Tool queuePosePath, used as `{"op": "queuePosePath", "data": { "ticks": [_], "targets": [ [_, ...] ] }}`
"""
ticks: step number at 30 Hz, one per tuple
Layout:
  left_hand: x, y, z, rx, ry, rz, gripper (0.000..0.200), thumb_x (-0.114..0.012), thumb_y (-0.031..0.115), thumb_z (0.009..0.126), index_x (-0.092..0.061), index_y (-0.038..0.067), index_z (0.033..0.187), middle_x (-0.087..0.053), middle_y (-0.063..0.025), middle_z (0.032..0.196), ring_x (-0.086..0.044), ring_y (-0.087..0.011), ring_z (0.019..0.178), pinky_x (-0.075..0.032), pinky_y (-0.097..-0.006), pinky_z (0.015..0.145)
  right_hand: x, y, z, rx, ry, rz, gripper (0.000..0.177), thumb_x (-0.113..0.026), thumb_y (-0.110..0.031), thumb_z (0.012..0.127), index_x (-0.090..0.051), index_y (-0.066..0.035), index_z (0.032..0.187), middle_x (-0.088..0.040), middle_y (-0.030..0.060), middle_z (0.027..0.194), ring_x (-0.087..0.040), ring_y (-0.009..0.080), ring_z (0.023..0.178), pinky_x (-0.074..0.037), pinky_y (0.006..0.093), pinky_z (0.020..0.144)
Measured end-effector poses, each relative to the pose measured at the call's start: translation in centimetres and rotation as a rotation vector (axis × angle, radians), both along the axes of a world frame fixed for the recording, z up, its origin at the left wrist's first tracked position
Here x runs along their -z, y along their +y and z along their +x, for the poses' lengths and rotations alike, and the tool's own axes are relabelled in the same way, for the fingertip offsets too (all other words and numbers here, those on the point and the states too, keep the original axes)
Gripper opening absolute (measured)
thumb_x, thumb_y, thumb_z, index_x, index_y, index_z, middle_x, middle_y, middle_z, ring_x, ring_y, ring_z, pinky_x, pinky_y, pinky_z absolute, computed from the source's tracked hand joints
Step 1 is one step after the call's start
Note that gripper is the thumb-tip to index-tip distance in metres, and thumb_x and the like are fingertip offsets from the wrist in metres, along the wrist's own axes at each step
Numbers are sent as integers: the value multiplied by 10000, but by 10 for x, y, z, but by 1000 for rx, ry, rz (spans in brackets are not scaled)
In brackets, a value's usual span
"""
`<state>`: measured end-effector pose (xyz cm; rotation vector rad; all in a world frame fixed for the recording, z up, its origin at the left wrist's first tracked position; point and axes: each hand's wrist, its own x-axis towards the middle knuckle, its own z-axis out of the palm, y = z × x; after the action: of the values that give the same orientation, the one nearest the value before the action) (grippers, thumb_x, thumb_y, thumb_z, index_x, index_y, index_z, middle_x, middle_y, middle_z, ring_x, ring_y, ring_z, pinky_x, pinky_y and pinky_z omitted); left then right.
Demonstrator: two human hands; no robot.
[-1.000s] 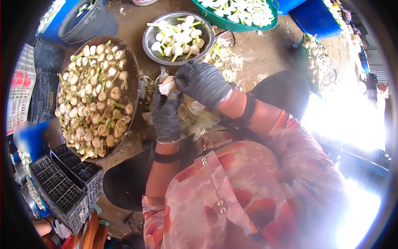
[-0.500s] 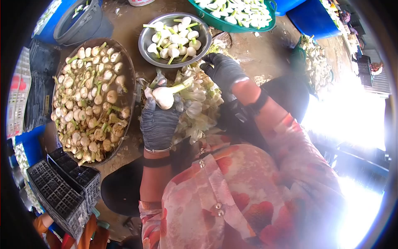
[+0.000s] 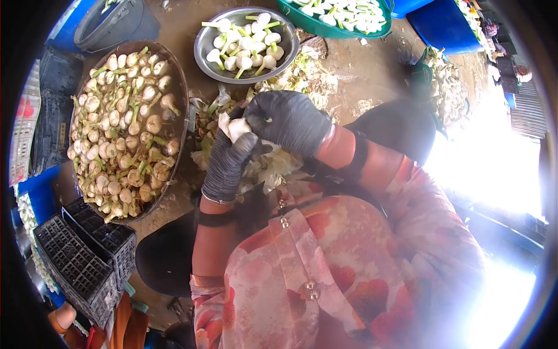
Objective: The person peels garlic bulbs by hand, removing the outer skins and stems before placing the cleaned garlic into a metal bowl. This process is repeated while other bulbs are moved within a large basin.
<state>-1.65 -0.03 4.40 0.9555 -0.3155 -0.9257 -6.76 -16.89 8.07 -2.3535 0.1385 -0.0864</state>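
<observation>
My left hand [image 3: 225,166], in a dark grey glove, grips a white garlic bulb [image 3: 237,128] from below and the left. Closed over the bulb's stem end is my right hand [image 3: 290,123], gloved too; its fingers hide the stem. A dark spot shows on the back of that glove. Loose garlic skins [image 3: 273,167] lie beneath both hands. Just beyond them stands a steel bowl [image 3: 200,63] of trimmed white bulbs with short green stems. To the left, a wide round tray [image 3: 183,96] holds unpeeled, soil-stained garlic.
Black plastic crates [image 3: 75,256] stand at lower left, near another person's arm [image 3: 64,315]. A green basin [image 3: 343,32] of peeled garlic and a blue tub [image 3: 444,29] are at the back. A grey bucket [image 3: 131,29] sits upper left; more garlic [image 3: 447,87] lies right.
My right hand has come left and down from beside the bowl onto the bulb's stem. The bulb has turned and is now mostly covered. The view has shifted slightly.
</observation>
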Motion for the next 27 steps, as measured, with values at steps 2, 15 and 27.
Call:
{"op": "queuePosePath", "data": {
  "ticks": [2,15,27],
  "targets": [
    [-4,2,-3,-62,-258,157,568,-678,258,892,-452,6,1348,-592,-92,1083,-596,-156,949,-526,-323,838,5,-6,3,-2,155,117,163,-644,-229,837,-676,-70,849,-666,177,781,-647,371,746,-512,436,693],
    [9,-6,-3,-157,-798,325,625,-669,97,900,-376,-14,1441,-546,-135,1282,-537,-205,1162,-412,-325,1048,30,-9,7,135,380,238,277,-545,-258,957,-656,-9,1008,-677,136,891,-632,227,763,-505,345,756],
    [56,4,6,-161,255,-118,471,-433,420,1012,-518,19,1243,-634,-112,958,-623,-211,698,-533,-301,619,114,-15,-10,-453,6,-215,289,-682,-170,751,-644,-27,999,-655,157,968,-647,336,909,-539,400,770]
  ]
}}
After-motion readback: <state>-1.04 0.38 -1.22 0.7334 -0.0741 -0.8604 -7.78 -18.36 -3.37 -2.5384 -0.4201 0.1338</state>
